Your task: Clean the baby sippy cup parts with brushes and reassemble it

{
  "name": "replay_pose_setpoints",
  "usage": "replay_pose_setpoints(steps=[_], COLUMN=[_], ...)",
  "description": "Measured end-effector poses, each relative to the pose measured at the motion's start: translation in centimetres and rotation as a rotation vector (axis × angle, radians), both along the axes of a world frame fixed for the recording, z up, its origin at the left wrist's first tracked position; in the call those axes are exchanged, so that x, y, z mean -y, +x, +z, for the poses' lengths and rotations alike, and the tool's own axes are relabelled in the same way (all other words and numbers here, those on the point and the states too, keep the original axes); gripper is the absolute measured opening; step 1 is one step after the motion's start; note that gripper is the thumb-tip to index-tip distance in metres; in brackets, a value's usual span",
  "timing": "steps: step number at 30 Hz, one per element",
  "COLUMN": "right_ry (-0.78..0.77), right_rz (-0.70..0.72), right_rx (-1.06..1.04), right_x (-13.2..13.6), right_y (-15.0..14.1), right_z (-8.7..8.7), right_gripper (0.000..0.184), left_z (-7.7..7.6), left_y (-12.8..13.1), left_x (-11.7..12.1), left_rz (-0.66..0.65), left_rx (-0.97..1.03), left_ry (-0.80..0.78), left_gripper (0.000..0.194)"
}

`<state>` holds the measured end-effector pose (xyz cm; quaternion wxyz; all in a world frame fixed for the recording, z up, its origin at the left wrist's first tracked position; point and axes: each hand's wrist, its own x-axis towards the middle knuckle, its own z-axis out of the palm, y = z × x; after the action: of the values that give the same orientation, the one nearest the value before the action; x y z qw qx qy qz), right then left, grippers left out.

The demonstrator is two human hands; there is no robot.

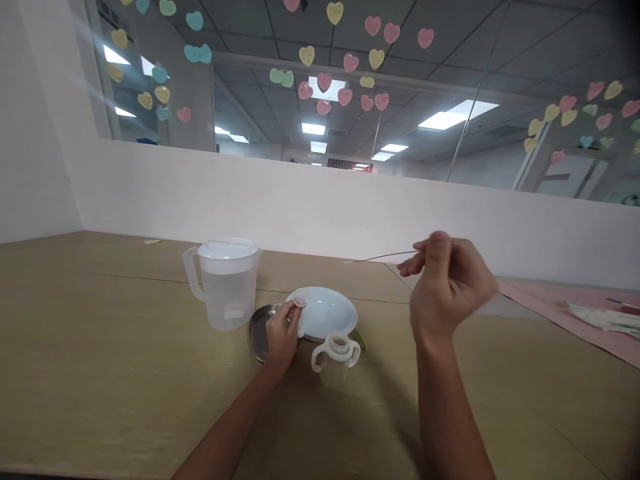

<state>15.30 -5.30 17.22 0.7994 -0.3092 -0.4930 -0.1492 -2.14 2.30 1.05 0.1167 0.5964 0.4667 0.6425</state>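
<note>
Between the fingertips of my left hand is a small clear round plastic piece, held at the near left rim of a white bowl. My right hand is raised to the right, its fingers closed on a thin wire rod that points left and has a paler tip. Just in front of the bowl stands a clear bottle with two white handles and an open top. Partly under my left hand lies a round dark metal dish.
A lidded plastic pitcher with clear liquid stands to the left. Something green shows beside the bowl. On the right, a pink cloth carries a white packet. A white wall with windows closes off the back of the table.
</note>
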Motion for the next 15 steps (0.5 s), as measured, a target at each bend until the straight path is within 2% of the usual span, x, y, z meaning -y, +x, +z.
replay_pose_setpoints(steps=[2, 4, 6, 8, 12, 13, 15], right_ry=[-0.182, -0.432, -0.729, -1.074, -1.219, -1.225, -1.22], right_rz=[0.089, 0.188, 0.325, 0.509, 0.565, 0.56, 0.541], right_rx=[0.084, 0.189, 0.271, 0.26, 0.221, 0.206, 0.175], right_x=[-2.6, -6.1, -9.8, -12.9, -16.1, -16.4, -16.5], right_y=[1.0, 1.6, 1.7, 1.6, 1.5, 1.5, 1.6], right_z=[-0.3, -1.6, -3.6, -5.9, -9.3, -9.7, -9.9], right_gripper=[0.037, 0.037, 0.037, 0.031, 0.015, 0.016, 0.03], left_z=[0.3, 0.4, 0.3, 0.1, 0.0, 0.1, 0.2], left_y=[-0.1, -0.1, -0.1, -0.1, 0.0, 0.0, 0.1], left_x=[0.1, 0.0, -0.3, -0.5, -0.5, -0.4, -0.1], left_rz=[-0.032, -0.078, -0.139, -0.194, -0.235, -0.235, -0.229], left_rx=[0.08, 0.18, 0.293, 0.377, 0.388, 0.377, 0.347], left_ry=[-0.021, -0.03, -0.032, -0.036, -0.078, -0.086, -0.095], left_gripper=[0.026, 0.027, 0.03, 0.033, 0.034, 0.034, 0.033])
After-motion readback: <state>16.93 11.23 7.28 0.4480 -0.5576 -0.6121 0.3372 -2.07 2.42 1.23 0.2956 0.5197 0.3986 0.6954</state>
